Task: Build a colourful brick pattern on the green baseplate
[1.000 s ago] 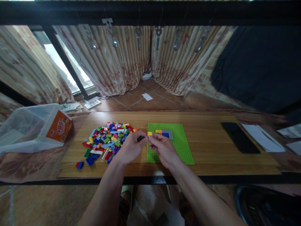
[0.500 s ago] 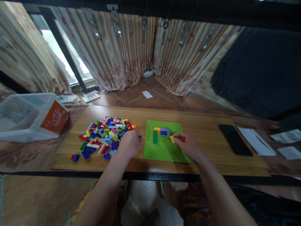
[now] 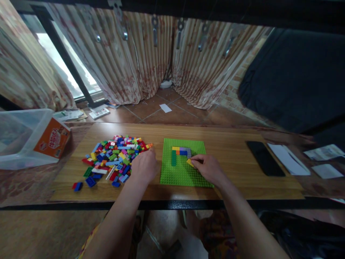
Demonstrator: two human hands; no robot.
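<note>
My right hand [image 3: 208, 167] pinches a yellow toy brick [image 3: 190, 162] over the green baseplate [image 3: 167, 176], just below the end of the grey brick [image 3: 189, 152]. On the baseplate, a dark green brick [image 3: 174, 158] runs down the left side of a joined shape. Yellow, orange, purple and blue bricks [image 3: 183, 152] make up its top. My left hand [image 3: 145, 165] is closed at the right edge of the brick pile [image 3: 115, 154]; its fingertips are hidden, so what it may hold cannot be seen.
A clear plastic bin [image 3: 24, 136] with an orange label stands at the left. A black phone-like slab [image 3: 265, 158] and white papers [image 3: 288, 159] lie at the right. A dark table edge [image 3: 175, 205] runs along the front.
My right hand has brought the yellow brick closer to the grey brick's lower end. My left hand stays beside the pile. The whole view has shifted slightly.
</note>
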